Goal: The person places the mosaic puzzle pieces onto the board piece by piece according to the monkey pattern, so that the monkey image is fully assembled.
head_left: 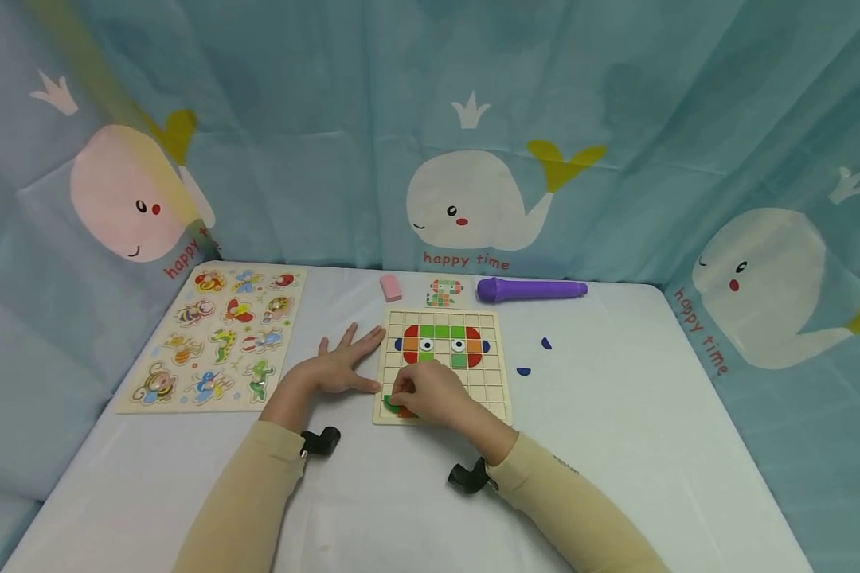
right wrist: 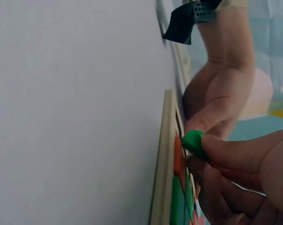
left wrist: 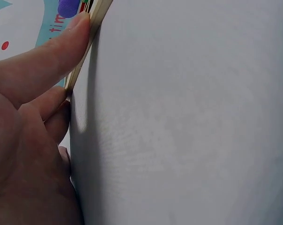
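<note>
Over the lower left corner of a wooden grid board [head_left: 503, 398], my right hand [head_left: 435, 391] pinches a small green puzzle piece [right wrist: 194, 142] between thumb and finger. My left hand [head_left: 335, 369] is spread at the board's left side, with its thumb and a fingertip touching the edge. That contact also shows along the board edge [left wrist: 95, 26] in the left wrist view. Red, green, orange and blue pieces form a face with two eye pieces [head_left: 426, 344] in the upper grid. An orange piece [head_left: 405, 412] lies beside the green one; the right hand hides some middle squares.
Left of the board lies a wooden insect puzzle [head_left: 211, 342]. Behind the board are a pink block [head_left: 390, 288], a small pattern card [head_left: 444, 293] and a purple microphone-shaped object [head_left: 533, 290]. Two dark blue half-round pieces [head_left: 524, 372] lie to the right on the white table [head_left: 616, 446].
</note>
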Demonstrator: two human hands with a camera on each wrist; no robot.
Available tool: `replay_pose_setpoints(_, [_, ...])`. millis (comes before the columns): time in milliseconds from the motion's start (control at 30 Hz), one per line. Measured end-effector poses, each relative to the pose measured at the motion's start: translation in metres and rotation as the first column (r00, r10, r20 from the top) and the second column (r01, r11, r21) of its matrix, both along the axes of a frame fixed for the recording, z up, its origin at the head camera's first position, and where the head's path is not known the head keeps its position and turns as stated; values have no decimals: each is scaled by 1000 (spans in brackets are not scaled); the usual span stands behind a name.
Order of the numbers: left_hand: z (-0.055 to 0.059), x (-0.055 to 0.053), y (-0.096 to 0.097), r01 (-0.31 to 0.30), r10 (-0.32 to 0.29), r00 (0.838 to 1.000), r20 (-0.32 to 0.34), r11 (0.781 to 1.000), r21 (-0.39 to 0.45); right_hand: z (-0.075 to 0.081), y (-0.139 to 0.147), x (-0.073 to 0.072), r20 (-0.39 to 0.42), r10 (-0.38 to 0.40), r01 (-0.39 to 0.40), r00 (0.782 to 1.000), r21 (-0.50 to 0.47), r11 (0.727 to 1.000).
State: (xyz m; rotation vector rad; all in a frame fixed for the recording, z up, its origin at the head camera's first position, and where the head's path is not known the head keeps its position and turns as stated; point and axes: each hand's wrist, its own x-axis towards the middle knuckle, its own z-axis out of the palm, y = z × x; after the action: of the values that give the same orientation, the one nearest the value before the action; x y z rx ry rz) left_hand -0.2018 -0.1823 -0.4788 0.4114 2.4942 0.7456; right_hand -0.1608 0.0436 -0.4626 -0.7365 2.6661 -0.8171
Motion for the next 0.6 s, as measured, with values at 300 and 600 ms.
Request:
replay_pose_setpoints(300, [1,1,0,-2,2,1000,-4,1000,13,0,-10,4,-42,-14,17,999,64,998])
replay_pose_setpoints(600, [0,0,1,6,-6,1000,-9,1000,13,0,-6,2,-42,-61,63,997,53,997])
